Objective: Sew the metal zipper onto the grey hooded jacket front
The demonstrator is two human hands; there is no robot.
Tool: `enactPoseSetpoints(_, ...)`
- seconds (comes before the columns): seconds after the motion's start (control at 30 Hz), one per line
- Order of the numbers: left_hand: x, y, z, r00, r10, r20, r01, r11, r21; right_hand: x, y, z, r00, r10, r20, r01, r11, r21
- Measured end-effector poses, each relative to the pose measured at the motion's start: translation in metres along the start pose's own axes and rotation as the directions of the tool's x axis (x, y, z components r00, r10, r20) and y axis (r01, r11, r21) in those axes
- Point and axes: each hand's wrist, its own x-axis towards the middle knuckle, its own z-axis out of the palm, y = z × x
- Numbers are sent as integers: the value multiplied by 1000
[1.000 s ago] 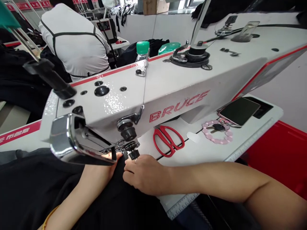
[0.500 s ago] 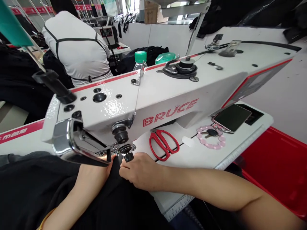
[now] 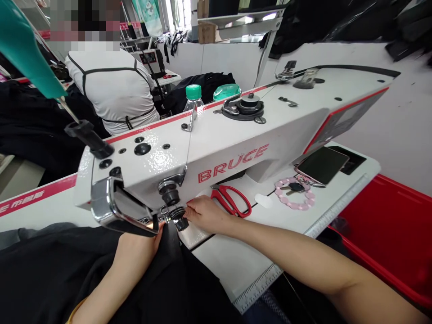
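A white sewing machine (image 3: 229, 144) with red BRUCE lettering spans the view. Black fabric (image 3: 168, 270) runs up under its needle end, which hides the stitching spot. My left hand (image 3: 138, 252) is on this fabric left of the needle area; its fingers are partly hidden by the machine's head and look closed on the cloth. Right of the thread tension knob (image 3: 181, 222), my right hand (image 3: 204, 213) is curled, with its fingertips close to the needle area. Whatever it pinches is hidden. Red-handled scissors (image 3: 232, 201) lie just beyond my right hand.
A bead bracelet (image 3: 295, 193) with keys, a phone (image 3: 322, 165) and a white paper piece (image 3: 263, 200) lie on the sewing table (image 3: 229, 270). A red bin (image 3: 388, 234) stands at right. A bottle (image 3: 193, 96) is behind the machine. Another person (image 3: 114, 85) sits beyond.
My right hand has left the fabric's edge and moved up and forward beside the needle area. My left hand stays on the fabric. The camera view has shifted slightly.
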Motion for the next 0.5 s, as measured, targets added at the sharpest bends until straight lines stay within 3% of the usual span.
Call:
enactPoseSetpoints(0.1, -2, -1, 2, 1000, 14, 0, -14, 1000, -10, 2, 4, 3, 1000, 26, -9, -25, 999, 47)
enactPoseSetpoints(0.23, -6, 1, 0, 997, 74, -37, -75, 997, -14, 3, 1, 2, 999, 30, -13, -31, 991, -127)
enactPoseSetpoints(0.37, -7, 4, -4, 998, 60, -10, -59, 998, 31, -10, -13, 0, 982, -177, 60, 186, 911, -367)
enactPoseSetpoints(0.43, -5, 3, -4, 998, 63, -11, -63, 997, 42, -36, -17, 4, 913, -396, 99, 400, 816, -418)
enactPoseSetpoints(0.5, -3, 0, -2, 996, 79, -29, -78, 996, 41, -76, -13, 16, 779, -615, 124, 618, 718, -318)
